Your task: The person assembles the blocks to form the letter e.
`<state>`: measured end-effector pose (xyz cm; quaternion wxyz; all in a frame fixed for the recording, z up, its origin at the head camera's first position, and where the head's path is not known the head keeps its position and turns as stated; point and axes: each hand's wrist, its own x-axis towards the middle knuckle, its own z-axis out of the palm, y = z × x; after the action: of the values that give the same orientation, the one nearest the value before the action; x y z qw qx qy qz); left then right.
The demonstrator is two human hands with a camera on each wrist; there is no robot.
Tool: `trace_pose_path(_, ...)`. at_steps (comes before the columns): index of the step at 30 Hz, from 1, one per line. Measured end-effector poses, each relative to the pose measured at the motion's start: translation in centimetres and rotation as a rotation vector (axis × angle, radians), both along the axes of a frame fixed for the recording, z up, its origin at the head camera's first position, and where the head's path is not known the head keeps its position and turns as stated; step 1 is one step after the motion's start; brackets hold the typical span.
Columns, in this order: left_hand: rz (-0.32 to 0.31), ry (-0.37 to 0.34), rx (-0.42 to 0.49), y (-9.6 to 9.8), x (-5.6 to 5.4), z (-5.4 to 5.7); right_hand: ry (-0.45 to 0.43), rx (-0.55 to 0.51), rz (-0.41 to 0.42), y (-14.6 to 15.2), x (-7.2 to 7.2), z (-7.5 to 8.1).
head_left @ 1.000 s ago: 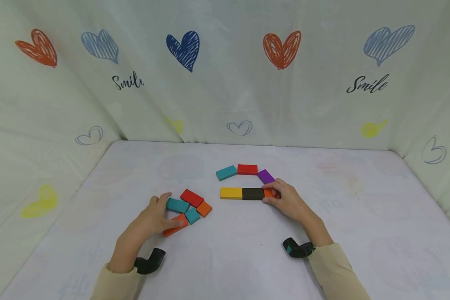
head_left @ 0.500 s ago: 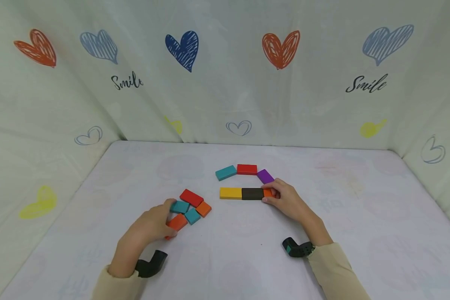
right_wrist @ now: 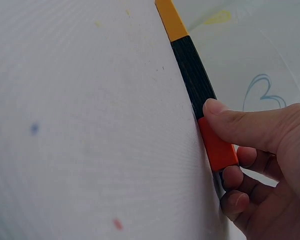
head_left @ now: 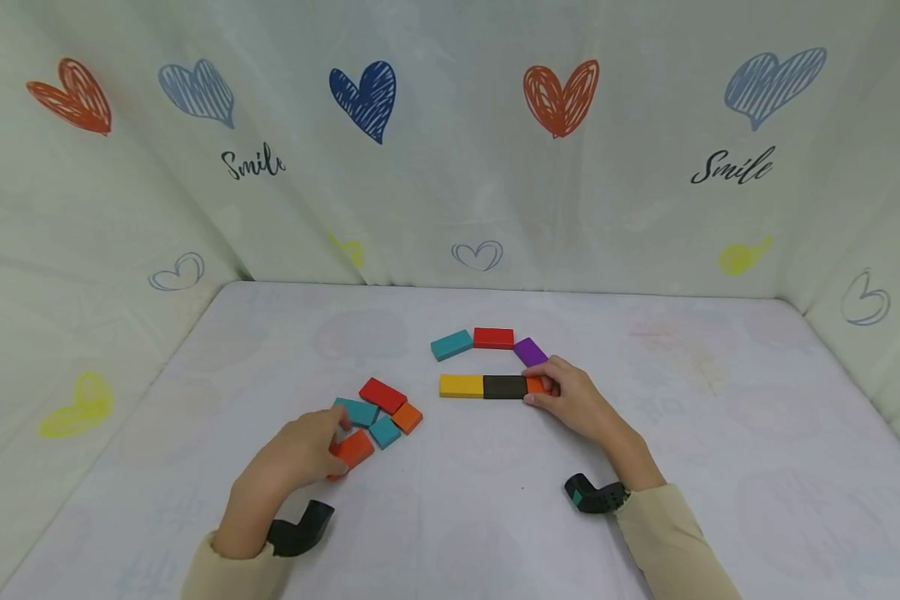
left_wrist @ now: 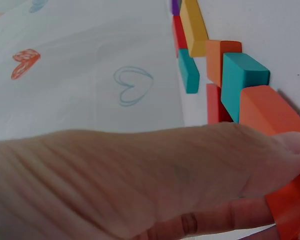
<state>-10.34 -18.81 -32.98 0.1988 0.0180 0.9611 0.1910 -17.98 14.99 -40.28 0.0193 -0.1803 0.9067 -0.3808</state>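
My left hand (head_left: 300,446) grips an orange-red block (head_left: 354,450) between thumb and fingers, at the near left of a loose cluster. In the left wrist view the thumb (left_wrist: 290,145) lies over that block's side. Touching or close around it are a teal block (head_left: 357,412), a smaller-looking teal block (head_left: 384,432), a red block (head_left: 382,396) and an orange block (head_left: 407,417). My right hand (head_left: 573,400) pinches another orange block (right_wrist: 219,147) at the right end of a straight row, after a yellow block (head_left: 461,386) and a black block (head_left: 505,387). Its fingers partly hide that orange block.
Behind the row, a teal block (head_left: 452,345), a red block (head_left: 493,338) and a purple block (head_left: 531,352) form an arc. White cloth covers the table (head_left: 480,517). A curtain with printed hearts (head_left: 570,192) stands along the back and sides.
My left hand has drawn in from the far teal block onto the orange-red block, which has shifted slightly toward me. The right hand keeps its hold in the same place.
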Motion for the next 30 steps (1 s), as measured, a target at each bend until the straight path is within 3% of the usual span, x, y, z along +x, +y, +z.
trace_pose_path(4, -0.032, -0.001, 0.051, 0.1, 0.0, 0.5, 0.003, 0.005, -0.004, 0.0, -0.1, 0.0)
trace_pose_path(10, -0.048, 0.087, 0.117, 0.7, -0.5, 0.9, 0.004, 0.003, 0.003, 0.0, -0.2, -0.1)
trace_pose_path(14, 0.025, 0.132, 0.144, 1.6, -1.4, 0.9, 0.004, 0.007, 0.0, 0.0, -0.2, 0.0)
trace_pose_path(21, 0.189, 0.14, 0.237, 4.0, -4.2, 0.1, -0.009, 0.011, -0.007, 0.0, -0.1, 0.0)
trace_pose_path(25, 0.217, 0.153, 0.303, 5.0, -5.8, -0.9, -0.007, 0.012, -0.005, 0.0, -0.1, 0.0)
trace_pose_path(30, 0.235, 0.15, 0.311, 5.8, -7.3, -2.3, -0.015, 0.006, -0.006, 0.0, -0.1, 0.0)
